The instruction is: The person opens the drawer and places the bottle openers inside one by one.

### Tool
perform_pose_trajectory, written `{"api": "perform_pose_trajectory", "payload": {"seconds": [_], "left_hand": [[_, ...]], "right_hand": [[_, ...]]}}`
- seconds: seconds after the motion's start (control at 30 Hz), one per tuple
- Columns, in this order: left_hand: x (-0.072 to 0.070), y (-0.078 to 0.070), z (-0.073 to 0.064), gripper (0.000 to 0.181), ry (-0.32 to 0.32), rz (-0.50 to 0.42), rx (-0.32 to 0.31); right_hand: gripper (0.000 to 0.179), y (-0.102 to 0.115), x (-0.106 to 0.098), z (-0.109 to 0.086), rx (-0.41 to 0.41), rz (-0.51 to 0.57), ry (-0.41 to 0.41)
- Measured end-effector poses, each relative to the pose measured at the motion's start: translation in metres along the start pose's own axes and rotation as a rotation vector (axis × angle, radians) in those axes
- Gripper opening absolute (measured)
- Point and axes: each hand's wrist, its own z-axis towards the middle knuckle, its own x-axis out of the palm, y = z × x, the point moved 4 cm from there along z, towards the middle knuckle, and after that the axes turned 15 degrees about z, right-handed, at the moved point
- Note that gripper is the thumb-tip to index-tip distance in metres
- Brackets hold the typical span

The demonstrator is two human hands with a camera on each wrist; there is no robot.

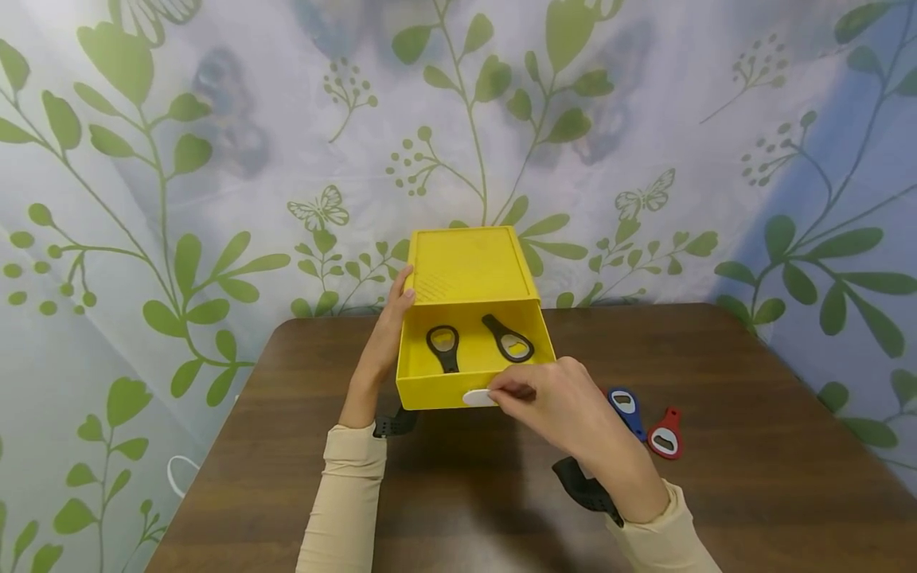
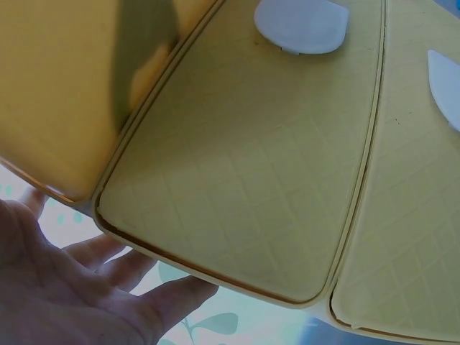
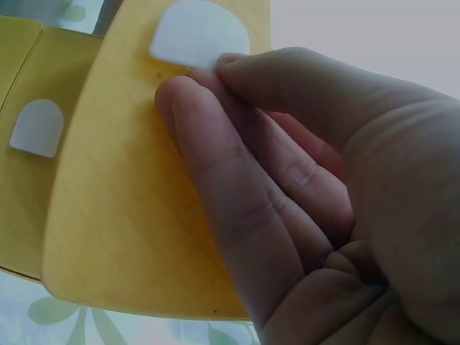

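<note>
A yellow drawer box (image 1: 469,267) stands on the table with its top drawer (image 1: 430,391) pulled out. Two black bottle openers lie inside that drawer, one at the left (image 1: 450,362) and one at the right (image 1: 499,328). With thumb and fingertips my right hand (image 1: 566,402) pinches the white handle (image 1: 478,397) on the drawer's front; the right wrist view shows the handle (image 3: 198,32) at the fingertips. My left hand (image 1: 383,338) rests against the box's left side, its fingers (image 2: 180,298) extended along the edge in the left wrist view.
Right of the box, a blue bottle opener (image 1: 626,403) and a red bottle opener (image 1: 665,442) lie on the brown table (image 1: 759,477). A bit of red shows beside my right hand, mostly hidden. A leaf-patterned curtain (image 1: 458,119) hangs behind the table.
</note>
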Motion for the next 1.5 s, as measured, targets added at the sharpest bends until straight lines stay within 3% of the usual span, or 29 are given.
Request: {"api": "perform_pose_trajectory", "payload": {"seconds": [0.7, 1.17, 1.5], "left_hand": [[-0.001, 0.0, 0.001, 0.064, -0.002, 0.046, 0.007], [-0.003, -0.001, 0.001, 0.064, -0.001, 0.045, -0.007], [-0.003, 0.001, 0.003, 0.063, 0.011, 0.04, -0.002]], "right_hand": [[0.006, -0.021, 0.009, 0.012, -0.037, -0.052, -0.224], [0.012, -0.032, 0.016, 0.019, -0.084, -0.061, -0.306], [0.012, -0.033, 0.017, 0.023, -0.071, -0.067, -0.322]]}}
